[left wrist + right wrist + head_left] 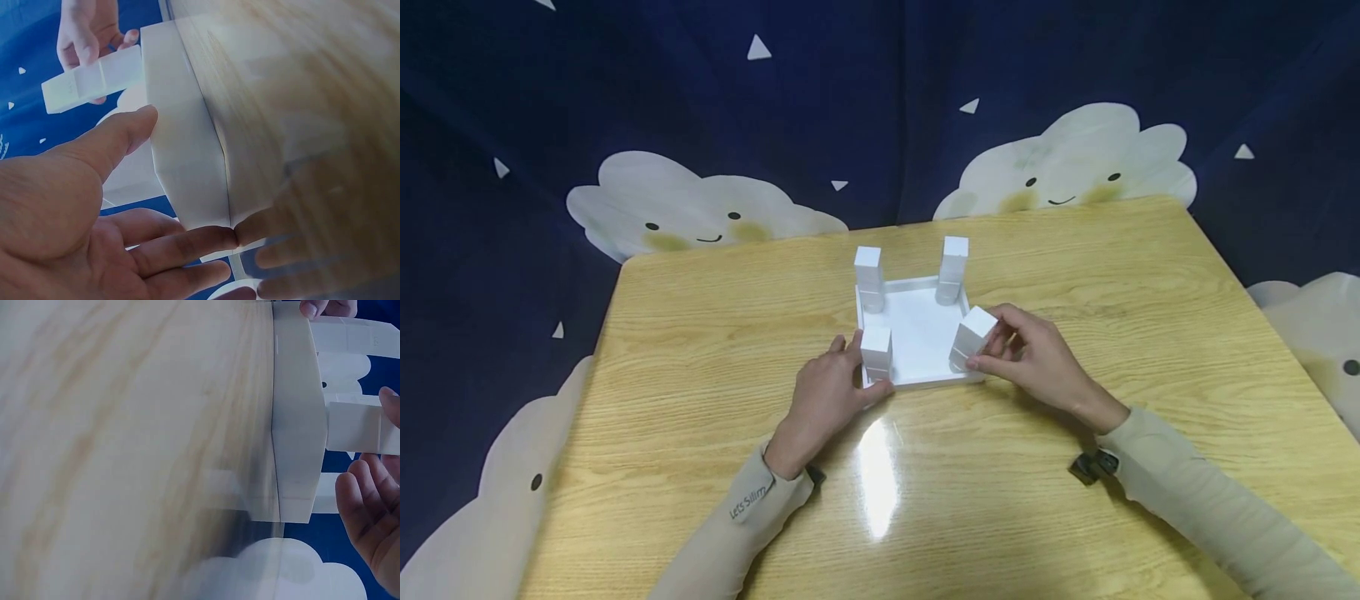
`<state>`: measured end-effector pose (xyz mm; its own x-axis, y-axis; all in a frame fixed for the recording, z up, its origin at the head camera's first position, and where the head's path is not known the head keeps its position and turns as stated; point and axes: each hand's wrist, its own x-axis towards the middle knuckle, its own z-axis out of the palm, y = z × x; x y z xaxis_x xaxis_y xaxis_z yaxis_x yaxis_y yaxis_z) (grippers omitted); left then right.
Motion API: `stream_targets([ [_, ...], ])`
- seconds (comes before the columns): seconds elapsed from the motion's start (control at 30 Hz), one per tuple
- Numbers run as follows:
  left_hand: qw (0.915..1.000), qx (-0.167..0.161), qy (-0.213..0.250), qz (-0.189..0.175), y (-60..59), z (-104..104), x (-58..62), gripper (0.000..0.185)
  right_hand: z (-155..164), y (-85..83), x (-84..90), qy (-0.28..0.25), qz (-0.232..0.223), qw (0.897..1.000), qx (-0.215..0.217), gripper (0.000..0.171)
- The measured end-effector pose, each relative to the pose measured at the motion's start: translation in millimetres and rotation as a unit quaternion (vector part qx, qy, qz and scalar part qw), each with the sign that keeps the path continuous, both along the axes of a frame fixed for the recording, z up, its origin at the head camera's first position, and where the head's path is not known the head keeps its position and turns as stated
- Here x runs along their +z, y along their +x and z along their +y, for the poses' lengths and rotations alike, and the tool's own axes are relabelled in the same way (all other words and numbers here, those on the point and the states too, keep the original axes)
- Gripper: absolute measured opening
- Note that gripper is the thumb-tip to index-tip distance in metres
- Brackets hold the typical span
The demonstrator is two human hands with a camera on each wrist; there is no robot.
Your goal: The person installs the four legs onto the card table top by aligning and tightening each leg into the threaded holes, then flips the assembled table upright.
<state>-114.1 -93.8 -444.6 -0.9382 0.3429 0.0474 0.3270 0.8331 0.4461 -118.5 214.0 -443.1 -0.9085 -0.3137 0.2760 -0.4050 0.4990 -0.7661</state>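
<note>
A shallow white square tray-like base (pixel 925 329) with a raised rim lies on the wooden table. White square-topped posts rise at its corners. My right hand (pixel 1033 354) pinches the near right post (pixel 973 333) between thumb and fingers; this post leans to the right. In the right wrist view the same post (pixel 354 427) shows a seam across it. My left hand (pixel 827 396) spans the near left corner beside another post (pixel 877 348), its thumb on the front rim. The left wrist view shows that thumb (pixel 134 128) against the base's side wall (pixel 184 125), with fingers extended round the corner.
Two upright posts stand at the far left (pixel 868 271) and far right (pixel 953 262) corners of the base. The light wooden table (pixel 715 333) reflects a bright light in front of the base. A dark blue cloth (pixel 865 100) with cloud pictures hangs behind it.
</note>
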Motion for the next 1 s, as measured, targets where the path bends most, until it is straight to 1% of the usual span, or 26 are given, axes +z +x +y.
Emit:
stream_targets([
  [0.07,1.0,0.0,-0.001,-0.001,0.1,0.1,0.2,0.09,-0.2,-0.1,-0.4,0.011,0.01,1.0,0.001,0.052],
  [0.17,1.0,-0.002,-0.003,-0.003,0.1,0.2,-0.1,0.091,-0.3,-0.5,-1.4,0.017,0.023,1.0,0.003,0.053],
  [0.3,1.0,-0.003,-0.003,-0.004,0.0,0.2,-0.3,0.091,0.0,-0.1,-1.1,0.014,0.026,1.0,0.003,0.049],
  [0.53,1.0,0.0,-0.001,-0.004,0.2,0.2,0.3,0.09,0.0,1.3,1.6,0.001,0.005,1.0,0.005,0.035],
  [0.77,1.0,0.0,-0.003,0.0,-0.4,-0.2,-0.1,0.091,-0.2,2.5,2.4,-0.004,0.015,1.0,0.007,0.033],
  [1.0,1.0,-0.001,-0.007,0.006,-0.3,-0.1,-0.8,0.092,0.8,2.1,-0.2,-0.013,0.006,1.0,0.002,0.027],
])
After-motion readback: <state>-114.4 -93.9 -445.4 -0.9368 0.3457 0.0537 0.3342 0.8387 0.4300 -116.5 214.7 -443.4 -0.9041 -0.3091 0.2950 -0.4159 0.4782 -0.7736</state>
